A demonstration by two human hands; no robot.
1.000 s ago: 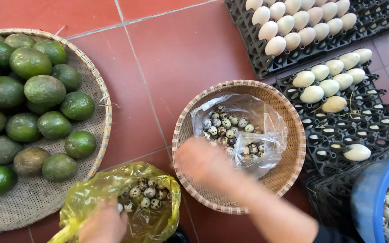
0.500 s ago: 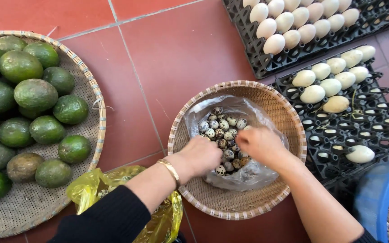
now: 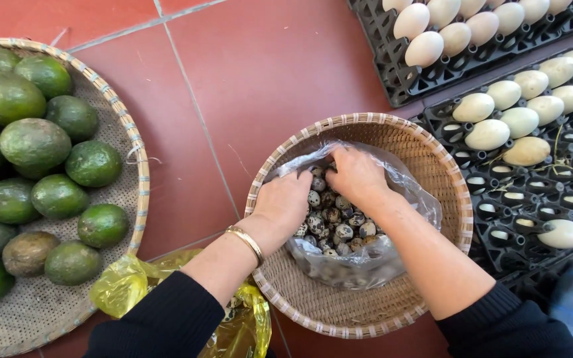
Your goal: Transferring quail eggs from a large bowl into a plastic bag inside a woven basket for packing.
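- Your left hand (image 3: 288,202) and right hand (image 3: 358,174) are both down in the clear plastic bag (image 3: 366,262) of speckled quail eggs (image 3: 337,222), which sits in the round woven basket (image 3: 432,159) on the red tiled floor (image 3: 266,73); squeeze too hard and the thin shells will likely crack.
- The bag's film looks loose and crumpled; tugging one edge could tip eggs into the basket.
- Left grip: fingers curled down onto the eggs at the bag's left edge; whether it has hold of any, I cannot tell.
- Right grip: fingers bent over the bag's far rim, knuckles up; what they pinch is hidden.
- Both forearms slope in from below, wrists close together; the yellow bag (image 3: 127,288) lies under your left sleeve.
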